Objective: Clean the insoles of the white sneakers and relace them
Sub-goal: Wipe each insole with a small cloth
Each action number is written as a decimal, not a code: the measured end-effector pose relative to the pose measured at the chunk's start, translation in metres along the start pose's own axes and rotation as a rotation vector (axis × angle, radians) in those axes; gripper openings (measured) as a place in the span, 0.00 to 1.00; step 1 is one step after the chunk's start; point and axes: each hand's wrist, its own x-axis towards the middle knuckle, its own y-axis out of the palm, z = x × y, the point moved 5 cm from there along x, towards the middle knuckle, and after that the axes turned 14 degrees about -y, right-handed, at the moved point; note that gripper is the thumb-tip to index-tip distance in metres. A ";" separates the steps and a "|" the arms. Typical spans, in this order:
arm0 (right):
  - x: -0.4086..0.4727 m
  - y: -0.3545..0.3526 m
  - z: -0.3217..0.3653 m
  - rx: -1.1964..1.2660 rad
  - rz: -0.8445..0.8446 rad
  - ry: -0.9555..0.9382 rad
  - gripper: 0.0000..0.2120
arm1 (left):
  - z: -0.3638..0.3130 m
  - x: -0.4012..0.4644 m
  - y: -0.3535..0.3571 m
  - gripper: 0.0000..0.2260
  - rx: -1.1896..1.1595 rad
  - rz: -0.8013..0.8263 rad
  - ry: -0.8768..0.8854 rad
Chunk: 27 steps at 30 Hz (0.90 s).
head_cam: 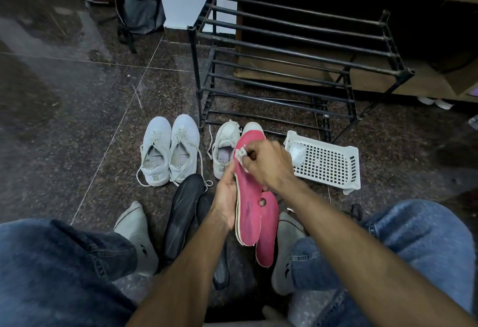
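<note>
My left hand (227, 197) grips a red insole (248, 197) by its left edge and holds it up over the floor. My right hand (266, 163) pinches a small white wipe (240, 153) against the insole's upper part. A second red insole (267, 236) lies under it on the floor. Behind the hands stand two white sneakers (225, 145), one partly hidden by the insole, with loose laces. Another pair of white laced sneakers (170, 151) sits to the left. Two black insoles (181, 218) lie on the floor between my feet.
A black metal shoe rack (297, 63) stands behind the sneakers. A white perforated plastic basket (328, 161) with a white item inside lies to the right. My knees in jeans and grey-socked feet frame the bottom. A grey backpack (139, 3) leans at the far left.
</note>
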 end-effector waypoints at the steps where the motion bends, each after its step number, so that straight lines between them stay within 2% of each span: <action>1: -0.009 0.003 0.005 0.057 0.025 -0.018 0.05 | -0.003 -0.002 -0.001 0.27 -0.051 -0.004 0.021; 3: -0.034 0.010 0.018 0.132 0.108 -0.064 0.05 | -0.010 -0.004 -0.005 0.28 -0.135 0.004 0.056; 6: -0.052 0.011 0.024 0.049 0.164 -0.112 0.05 | -0.010 -0.005 -0.009 0.28 -0.127 -0.031 0.072; 11: -0.019 -0.015 0.015 -0.146 0.020 -0.069 0.07 | -0.004 -0.006 0.005 0.26 -0.025 -0.040 0.048; 15: -0.022 -0.015 0.012 -0.076 -0.046 -0.008 0.07 | -0.010 -0.008 0.007 0.26 -0.043 -0.008 0.050; 21: -0.076 0.010 0.030 0.056 0.135 -0.081 0.06 | -0.007 -0.006 -0.001 0.28 -0.099 -0.004 0.050; 27: -0.057 -0.008 0.003 0.096 -0.059 0.099 0.03 | 0.004 -0.007 0.011 0.26 -0.118 -0.003 0.043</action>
